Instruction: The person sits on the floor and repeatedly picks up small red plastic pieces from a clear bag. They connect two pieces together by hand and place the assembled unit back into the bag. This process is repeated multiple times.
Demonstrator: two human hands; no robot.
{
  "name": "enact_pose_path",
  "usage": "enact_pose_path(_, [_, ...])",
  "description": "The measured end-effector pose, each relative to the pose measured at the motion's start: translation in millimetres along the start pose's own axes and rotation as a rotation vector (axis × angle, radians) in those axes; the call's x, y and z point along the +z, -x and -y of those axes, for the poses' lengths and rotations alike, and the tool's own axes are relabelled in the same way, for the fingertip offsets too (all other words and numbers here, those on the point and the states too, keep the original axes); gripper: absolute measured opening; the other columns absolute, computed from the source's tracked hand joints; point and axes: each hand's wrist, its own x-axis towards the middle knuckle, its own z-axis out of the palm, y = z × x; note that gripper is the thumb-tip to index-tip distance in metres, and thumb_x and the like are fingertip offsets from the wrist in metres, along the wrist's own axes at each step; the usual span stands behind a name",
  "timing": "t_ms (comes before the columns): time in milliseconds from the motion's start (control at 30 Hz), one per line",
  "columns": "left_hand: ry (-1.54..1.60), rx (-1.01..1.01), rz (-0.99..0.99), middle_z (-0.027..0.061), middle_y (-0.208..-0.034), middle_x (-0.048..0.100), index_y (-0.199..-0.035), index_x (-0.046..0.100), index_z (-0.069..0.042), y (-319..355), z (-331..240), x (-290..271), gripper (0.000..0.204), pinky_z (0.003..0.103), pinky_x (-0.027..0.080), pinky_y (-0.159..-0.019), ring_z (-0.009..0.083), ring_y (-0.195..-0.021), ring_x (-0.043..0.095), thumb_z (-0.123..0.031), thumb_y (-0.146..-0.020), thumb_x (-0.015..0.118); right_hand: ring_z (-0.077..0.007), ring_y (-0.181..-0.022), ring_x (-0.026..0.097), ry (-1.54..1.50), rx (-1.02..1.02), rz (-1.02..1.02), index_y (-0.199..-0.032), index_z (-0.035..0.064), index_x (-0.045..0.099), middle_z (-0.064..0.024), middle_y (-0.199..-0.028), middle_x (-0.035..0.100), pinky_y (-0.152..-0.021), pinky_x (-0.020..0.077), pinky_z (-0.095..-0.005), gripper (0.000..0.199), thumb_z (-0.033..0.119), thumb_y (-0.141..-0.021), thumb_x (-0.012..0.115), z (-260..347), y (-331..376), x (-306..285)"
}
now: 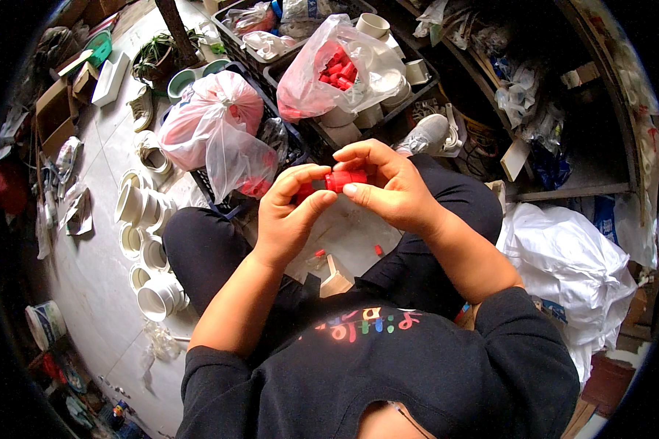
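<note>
In front of my lap, both hands are closed around small red plastic parts. My left hand (282,208) pinches a red piece (305,192) between thumb and fingers. My right hand (392,186) grips a ribbed red cylinder (344,180) by thumb and fingertips, partly covered by my fingers. The two red parts meet end to end between my hands; whether they are joined, I cannot tell. Beyond my hands, an open clear bag (300,84) holds many similar red pieces (338,72). On the floor between my legs lie two small red bits (378,250).
A tied plastic bag (212,121) with pinkish-red contents rests on a dark crate at the left. White pipe fittings (157,296) line the floor beside my left leg. A black crate (417,91) of white fittings stands ahead. A large white sack (564,274) lies at the right.
</note>
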Motion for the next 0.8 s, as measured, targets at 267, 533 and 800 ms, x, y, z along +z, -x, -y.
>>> enact_pose_path(267, [-0.084, 0.168, 0.026, 0.0067, -0.101, 0.057, -0.100, 0.061, -0.001, -3.0, 1.8, -0.9, 0.028, 0.025, 0.040, -0.082, 0.0155, -0.093, 0.053, -0.007, -0.074, 0.069, -0.0075, -0.071, 0.053, -0.151, 0.185, -0.012, -0.110, 0.0047, 0.047, -0.0008, -0.082, 0.055, -0.062, 0.0438, -0.0220, 0.030, 0.019, -0.085, 0.057, 3.6, -2.9, 2.2])
enact_pose_path(533, [-0.080, 0.171, 0.019, 0.0071, -0.100, 0.057, -0.099, 0.061, -0.001, -2.8, 2.9, 0.3, 0.027, 0.026, 0.040, -0.082, 0.0164, -0.093, 0.053, -0.008, -0.074, 0.069, -0.0072, -0.068, 0.054, -0.068, 0.164, 0.008, -0.113, 0.0058, 0.046, -0.0008, -0.080, 0.057, -0.059, 0.0434, -0.0208, 0.033, 0.019, -0.085, 0.059, 2.4, -2.3, -1.0])
enact_pose_path(800, [-0.057, 0.155, 0.007, 0.0073, -0.099, 0.057, -0.099, 0.061, -0.001, -3.7, 9.3, 0.0, 0.028, 0.026, 0.040, -0.082, 0.0168, -0.093, 0.053, -0.008, -0.074, 0.069, -0.0065, -0.071, 0.054, -0.126, 0.091, -0.038, -0.111, 0.0050, 0.047, -0.0005, -0.080, 0.057, -0.059, 0.0437, -0.0201, 0.034, 0.015, -0.082, 0.062, -0.3, -1.4, -0.6])
